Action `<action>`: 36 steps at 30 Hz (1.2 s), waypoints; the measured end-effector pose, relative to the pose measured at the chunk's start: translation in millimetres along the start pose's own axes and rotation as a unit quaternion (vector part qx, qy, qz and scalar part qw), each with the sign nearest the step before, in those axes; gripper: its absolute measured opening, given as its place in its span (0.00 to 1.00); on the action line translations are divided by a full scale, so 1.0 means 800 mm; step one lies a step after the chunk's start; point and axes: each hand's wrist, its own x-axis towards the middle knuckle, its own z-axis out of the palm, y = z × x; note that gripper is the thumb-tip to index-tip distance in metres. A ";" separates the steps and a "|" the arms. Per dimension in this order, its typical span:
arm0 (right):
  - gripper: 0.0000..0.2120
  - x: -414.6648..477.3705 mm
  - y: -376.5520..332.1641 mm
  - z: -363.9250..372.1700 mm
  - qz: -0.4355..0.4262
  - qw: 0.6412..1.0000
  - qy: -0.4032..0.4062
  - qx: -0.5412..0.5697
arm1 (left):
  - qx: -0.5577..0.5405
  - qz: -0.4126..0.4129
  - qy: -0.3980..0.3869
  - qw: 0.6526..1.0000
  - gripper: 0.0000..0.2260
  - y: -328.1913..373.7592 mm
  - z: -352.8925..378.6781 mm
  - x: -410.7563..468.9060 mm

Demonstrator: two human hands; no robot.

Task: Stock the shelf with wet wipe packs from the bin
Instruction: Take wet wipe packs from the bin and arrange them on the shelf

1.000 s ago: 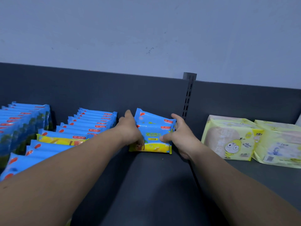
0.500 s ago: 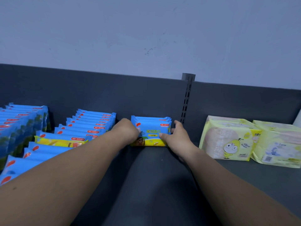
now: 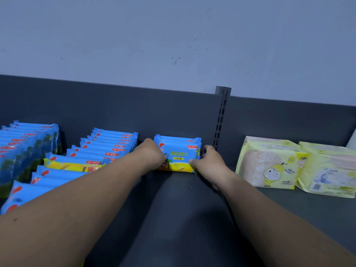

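While the wipe packs (image 3: 178,151) are standing on edge vs. the shelf (image 3: 183,218) back panel (image 3: 173,112), long axis running L-R & printed face pointing at the camera, the L hand (image 3: 152,155) is curling round their left end. The R hand (image 3: 210,163) is pinching the right end, thumb in front.

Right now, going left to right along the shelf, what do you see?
Far-left blue pack row → second blue pack row → left hand → held blue packs → right hand → pear-cartoon yellow pack → pale yellow pack.

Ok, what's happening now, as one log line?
hands: left hand and right hand grip blue wipe packs by the ends | packs: upright at shelf rear | neighbours: blue rows left, yellow packs right
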 end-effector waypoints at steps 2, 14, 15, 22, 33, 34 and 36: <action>0.25 -0.005 -0.005 -0.003 -0.009 1.000 0.004 -0.018 | 0.013 -0.009 0.023 1.000 0.23 0.002 -0.005 -0.004; 0.35 -0.041 -0.049 0.003 -0.179 0.949 0.085 -0.247 | 0.246 0.240 0.204 0.917 0.34 -0.012 -0.049 -0.035; 0.34 -0.047 -0.054 0.006 -0.195 0.941 0.085 -0.263 | 0.263 0.253 0.220 0.904 0.33 -0.016 -0.056 -0.039; 0.31 -0.089 -0.094 0.036 -0.264 0.910 0.071 -0.311 | 0.315 0.260 0.254 0.876 0.34 -0.063 -0.105 -0.078; 0.28 -0.159 -0.190 0.133 -0.362 0.874 0.039 -0.321 | 0.303 0.188 0.308 0.882 0.35 -0.178 -0.202 -0.150; 0.27 -0.169 -0.199 0.145 -0.372 0.871 0.033 -0.319 | 0.303 0.181 0.313 0.882 0.34 -0.191 -0.211 -0.158; 0.27 -0.191 -0.215 0.171 -0.394 0.861 0.022 -0.320 | 0.307 0.170 0.320 0.880 0.34 -0.222 -0.230 -0.175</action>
